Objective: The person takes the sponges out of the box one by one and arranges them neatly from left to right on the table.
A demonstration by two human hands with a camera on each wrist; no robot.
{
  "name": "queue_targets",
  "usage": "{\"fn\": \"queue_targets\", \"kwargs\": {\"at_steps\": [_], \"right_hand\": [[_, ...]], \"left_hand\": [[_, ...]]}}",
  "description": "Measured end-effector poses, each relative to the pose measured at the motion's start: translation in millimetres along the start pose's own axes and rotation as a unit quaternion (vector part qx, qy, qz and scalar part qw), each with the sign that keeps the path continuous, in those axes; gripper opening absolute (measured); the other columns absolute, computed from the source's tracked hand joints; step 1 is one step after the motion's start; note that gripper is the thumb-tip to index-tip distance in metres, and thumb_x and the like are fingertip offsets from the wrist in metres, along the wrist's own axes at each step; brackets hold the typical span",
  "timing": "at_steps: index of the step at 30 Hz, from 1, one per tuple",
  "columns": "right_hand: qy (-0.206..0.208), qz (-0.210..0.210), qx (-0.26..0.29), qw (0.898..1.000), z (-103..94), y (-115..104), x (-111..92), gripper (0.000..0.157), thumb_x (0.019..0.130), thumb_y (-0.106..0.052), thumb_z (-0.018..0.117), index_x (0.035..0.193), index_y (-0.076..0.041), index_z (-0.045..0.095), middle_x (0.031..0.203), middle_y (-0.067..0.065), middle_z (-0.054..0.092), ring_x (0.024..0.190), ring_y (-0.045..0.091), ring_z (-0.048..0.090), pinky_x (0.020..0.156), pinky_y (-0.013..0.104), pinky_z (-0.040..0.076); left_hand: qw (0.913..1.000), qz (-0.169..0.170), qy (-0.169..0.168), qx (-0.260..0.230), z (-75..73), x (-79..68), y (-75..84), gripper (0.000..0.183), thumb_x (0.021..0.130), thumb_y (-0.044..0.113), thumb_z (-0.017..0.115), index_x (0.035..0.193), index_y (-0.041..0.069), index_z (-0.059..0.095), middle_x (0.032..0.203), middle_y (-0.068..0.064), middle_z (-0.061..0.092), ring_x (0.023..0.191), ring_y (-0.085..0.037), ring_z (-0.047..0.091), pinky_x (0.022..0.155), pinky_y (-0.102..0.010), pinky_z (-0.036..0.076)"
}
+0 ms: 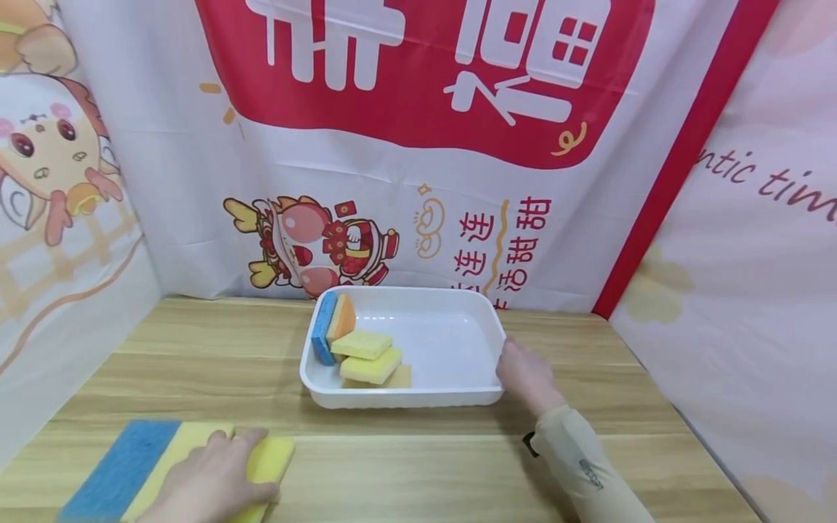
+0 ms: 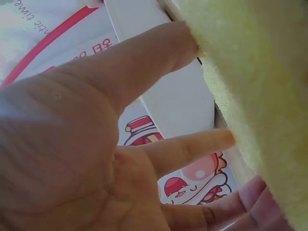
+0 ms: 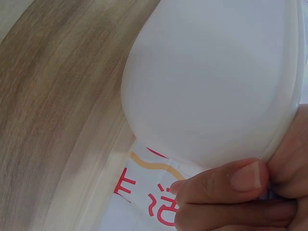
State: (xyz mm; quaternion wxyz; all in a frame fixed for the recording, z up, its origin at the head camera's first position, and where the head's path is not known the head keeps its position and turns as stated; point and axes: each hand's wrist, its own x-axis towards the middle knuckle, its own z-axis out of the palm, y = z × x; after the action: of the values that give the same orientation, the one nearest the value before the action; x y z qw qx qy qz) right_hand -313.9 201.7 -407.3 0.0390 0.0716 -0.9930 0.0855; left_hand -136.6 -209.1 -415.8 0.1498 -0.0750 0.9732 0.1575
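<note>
In the head view, my left hand is at the front left, over a row of sponges. It holds a yellow sponge at the row's right end, thumb on the near side. The left wrist view shows thumb and fingertips along the edge of this yellow sponge. Beside it lie a paler yellow sponge, partly under the hand, and a blue sponge. My right hand grips the right end of a white tray. In the right wrist view, fingers curl at the tray's rim.
At the tray's left end stand a blue sponge and an orange sponge. Two yellow sponges lie stacked beside them over a peach piece. Printed cloth hangs behind the wooden table and along both sides.
</note>
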Motion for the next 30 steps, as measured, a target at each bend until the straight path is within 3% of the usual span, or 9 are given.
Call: {"fn": "queue_targets", "kwargs": {"at_steps": [8,14,23,30], "right_hand": [[0.009,-0.003,-0.001,1.0,-0.6,0.8,-0.4,0.027,0.093,-0.007,0.046,0.11,0.01,0.058,0.072,0.016,0.058,0.062,0.029,0.058,0.049,0.05,0.05],[0.01,-0.011,-0.001,1.0,-2.0,0.9,-1.2,0.028,0.093,-0.006,0.046,0.11,0.012,0.058,0.07,0.014,0.056,0.059,0.027,0.056,0.049,0.048,0.051],[0.013,-0.009,0.003,1.0,-3.2,-0.6,-2.1,0.026,0.091,-0.006,0.047,0.107,0.011,0.059,0.07,0.015,0.056,0.061,0.029,0.057,0.051,0.049,0.05],[0.006,-0.002,0.006,1.0,-1.3,-0.7,-1.4,0.031,0.091,-0.005,0.047,0.114,0.013,0.057,0.071,0.015,0.057,0.06,0.029,0.057,0.05,0.048,0.05]], "left_hand": [[1.0,0.006,-0.003,0.002,-2.8,2.2,0.5,0.113,0.048,0.069,0.085,0.136,0.005,0.055,0.097,-0.019,0.055,0.075,-0.027,0.053,0.058,-0.049,0.049],[0.9997,0.018,-0.017,0.0,-3.3,2.3,-0.9,0.12,0.044,0.071,0.085,0.138,0.003,0.053,0.102,-0.024,0.055,0.078,-0.029,0.056,0.062,-0.056,0.05],[0.9996,0.016,-0.021,-0.003,-0.6,0.3,-2.3,0.12,0.045,0.07,0.086,0.138,0.002,0.053,0.1,-0.022,0.053,0.076,-0.029,0.054,0.061,-0.054,0.05],[0.9998,0.008,-0.02,-0.004,-0.4,-1.3,0.3,0.12,0.044,0.069,0.086,0.139,0.003,0.053,0.105,-0.025,0.053,0.082,-0.033,0.054,0.065,-0.06,0.049]]}}
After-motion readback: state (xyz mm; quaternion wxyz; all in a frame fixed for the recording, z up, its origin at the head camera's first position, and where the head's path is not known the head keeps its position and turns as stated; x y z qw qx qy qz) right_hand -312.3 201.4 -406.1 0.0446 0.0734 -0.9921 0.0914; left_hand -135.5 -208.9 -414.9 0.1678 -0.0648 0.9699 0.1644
